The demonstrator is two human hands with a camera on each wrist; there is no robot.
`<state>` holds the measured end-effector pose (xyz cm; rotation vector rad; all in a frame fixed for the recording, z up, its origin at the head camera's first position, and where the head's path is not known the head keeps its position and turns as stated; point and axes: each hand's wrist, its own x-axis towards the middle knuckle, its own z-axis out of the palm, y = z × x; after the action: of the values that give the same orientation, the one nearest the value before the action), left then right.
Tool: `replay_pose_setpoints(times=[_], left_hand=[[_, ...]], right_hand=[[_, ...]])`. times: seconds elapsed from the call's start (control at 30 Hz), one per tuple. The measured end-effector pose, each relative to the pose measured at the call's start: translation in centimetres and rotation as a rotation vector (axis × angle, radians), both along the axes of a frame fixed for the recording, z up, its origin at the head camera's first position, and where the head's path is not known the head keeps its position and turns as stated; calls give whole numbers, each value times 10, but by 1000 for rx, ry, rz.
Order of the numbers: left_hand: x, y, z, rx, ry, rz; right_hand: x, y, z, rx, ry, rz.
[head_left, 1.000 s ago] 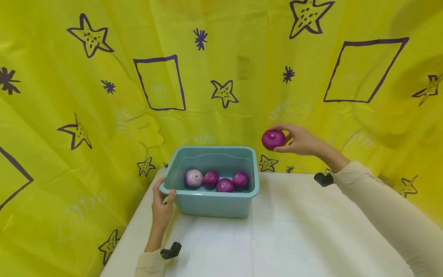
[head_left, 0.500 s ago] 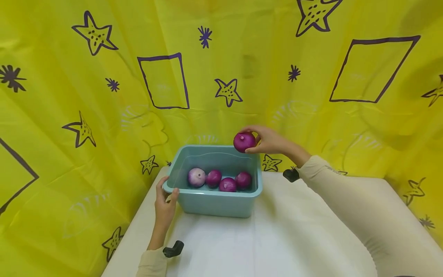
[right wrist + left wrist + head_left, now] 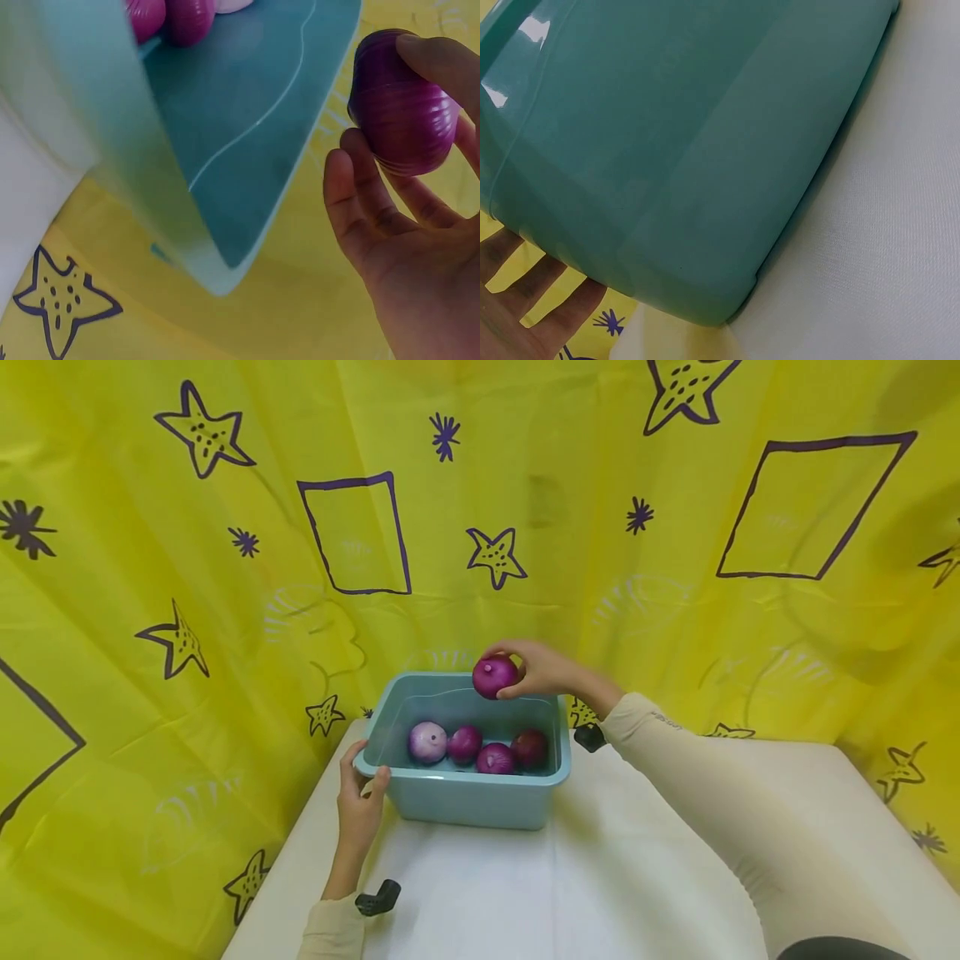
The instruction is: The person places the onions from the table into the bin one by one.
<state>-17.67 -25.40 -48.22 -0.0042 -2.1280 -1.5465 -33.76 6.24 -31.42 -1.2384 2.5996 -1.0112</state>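
A purple onion (image 3: 495,677) is held between the thumb and fingers of my right hand (image 3: 542,670), above the back rim of a blue-green plastic tub (image 3: 468,802). In the right wrist view the same onion (image 3: 405,105) shows its glossy ribbed skin, gripped from the side. Inside the tub lie a paler onion (image 3: 428,742) on the left and several darker ones, among them a front onion (image 3: 495,759) and a right onion (image 3: 530,749). My left hand (image 3: 360,810) grips the tub's front left corner, thumb on the front rim; its fingers (image 3: 570,315) show beside the tub's wall.
The tub stands on a table with a white cover (image 3: 480,893). Behind and to the left hangs a yellow curtain (image 3: 247,693) with dark star and square drawings, close to the tub's back side. Dark wrist devices (image 3: 378,898) sit on both sleeves.
My right hand has carried the onion leftward from beside the tub to over its back rim. My left hand keeps its grip on the corner. The head view has shifted slightly.
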Motion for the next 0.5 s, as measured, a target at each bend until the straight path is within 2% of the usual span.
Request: replay_pose_setpoints(times=[0.27,0.5], left_hand=[[-1,-2,-1,9,-13,-2],[0,-1,0,9,-19,-2]], right_hand=[[0,-23,-11,123,-1,60],[2,-34,-21,230,-105,60]])
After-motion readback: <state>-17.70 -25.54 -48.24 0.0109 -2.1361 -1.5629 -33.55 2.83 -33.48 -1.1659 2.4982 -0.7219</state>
